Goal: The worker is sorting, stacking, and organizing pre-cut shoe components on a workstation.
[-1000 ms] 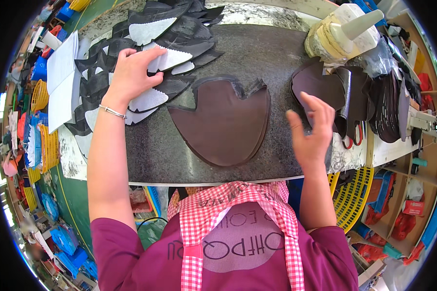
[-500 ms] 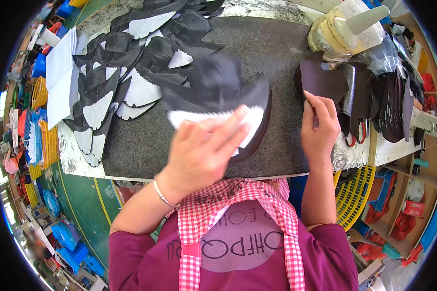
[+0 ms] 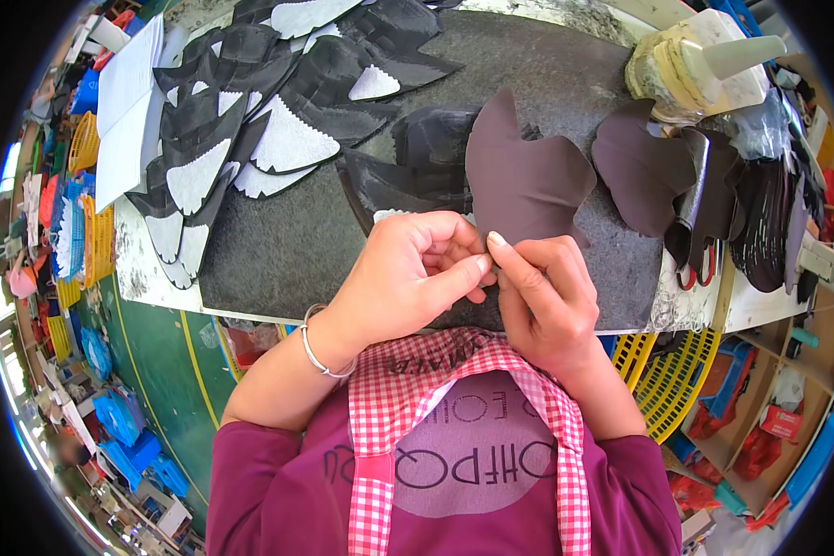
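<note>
A dark brown leather-like cut piece [image 3: 528,185] with a curvy outline stands up from the front of the mat. My right hand [image 3: 551,292] pinches its lower edge between thumb and finger. My left hand [image 3: 426,273], fingers bent in, meets the right at that same edge and pinches there too. Behind the brown piece and my left hand lies a black shaped piece [image 3: 403,185], partly covered, with a bit of white along its near edge. Further right, another dark brown piece [image 3: 641,167] lies on the mat.
Overlapping black pieces with white patches [image 3: 292,139] cover the mat's [image 3: 278,278] left side, beside an open paper booklet [image 3: 128,111]. At right are a glue pot [image 3: 676,69], red-handled scissors [image 3: 700,267] and stacked dark pieces [image 3: 760,222]. A yellow basket [image 3: 681,380] sits below the table.
My left hand has come off the black piece with the white edge and joined the right. The right hand has brought a brown piece leftward to the front of me.
</note>
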Motion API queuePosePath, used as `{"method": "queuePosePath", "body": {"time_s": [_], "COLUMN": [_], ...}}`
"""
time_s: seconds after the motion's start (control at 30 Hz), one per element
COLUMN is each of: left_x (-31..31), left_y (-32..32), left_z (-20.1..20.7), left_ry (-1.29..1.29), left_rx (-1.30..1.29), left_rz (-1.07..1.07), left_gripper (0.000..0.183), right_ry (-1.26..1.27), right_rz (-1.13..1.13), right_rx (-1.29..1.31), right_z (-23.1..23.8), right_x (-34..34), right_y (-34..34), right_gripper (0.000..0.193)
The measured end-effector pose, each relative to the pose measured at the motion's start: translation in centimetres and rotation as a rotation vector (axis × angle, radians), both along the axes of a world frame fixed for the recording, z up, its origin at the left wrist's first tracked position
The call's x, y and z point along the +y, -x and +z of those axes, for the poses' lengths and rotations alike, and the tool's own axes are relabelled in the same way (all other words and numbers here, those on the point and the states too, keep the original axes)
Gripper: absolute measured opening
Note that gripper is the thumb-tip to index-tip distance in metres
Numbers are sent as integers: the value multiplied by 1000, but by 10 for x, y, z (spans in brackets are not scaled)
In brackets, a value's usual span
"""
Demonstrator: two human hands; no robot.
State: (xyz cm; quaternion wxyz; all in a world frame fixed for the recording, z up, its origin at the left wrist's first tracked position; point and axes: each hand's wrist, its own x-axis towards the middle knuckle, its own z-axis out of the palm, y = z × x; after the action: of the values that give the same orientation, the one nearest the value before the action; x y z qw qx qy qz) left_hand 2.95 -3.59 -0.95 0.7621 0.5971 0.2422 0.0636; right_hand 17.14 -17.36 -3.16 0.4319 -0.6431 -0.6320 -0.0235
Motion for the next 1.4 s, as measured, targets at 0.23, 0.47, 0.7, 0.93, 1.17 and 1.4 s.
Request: {"method": "queuePosePath", "body": {"time_s": [0.23, 0.47, 0.7, 0.93, 1.17, 1.4], "left_x": [6, 6, 16, -6, 22, 34], "left_y": [3, 5, 12, -15, -9, -20], "left_z": [8, 0, -4, -7, -5, 13], "left_ry": [-26, -363, -399, -201, -625, -352], "left_rx": [103, 24, -124, -251, -146, -12], "left_rz": [-29, -79, -96, 320, 479, 379], "left_gripper": [10, 10, 8, 27, 35, 30], "right_ry": [30, 229, 313, 90, -46, -163], "right_rz": [20, 31, 25, -188, -320, -124], "right_rx": [35, 306, 591, 723, 796, 533], "right_z": [13, 27, 26, 21, 12, 12], "right_x": [7, 17, 19, 37, 46, 35], "right_y": [-1, -4, -18, 8, 1, 19], "right_gripper": [38, 28, 16, 8, 5, 9]}}
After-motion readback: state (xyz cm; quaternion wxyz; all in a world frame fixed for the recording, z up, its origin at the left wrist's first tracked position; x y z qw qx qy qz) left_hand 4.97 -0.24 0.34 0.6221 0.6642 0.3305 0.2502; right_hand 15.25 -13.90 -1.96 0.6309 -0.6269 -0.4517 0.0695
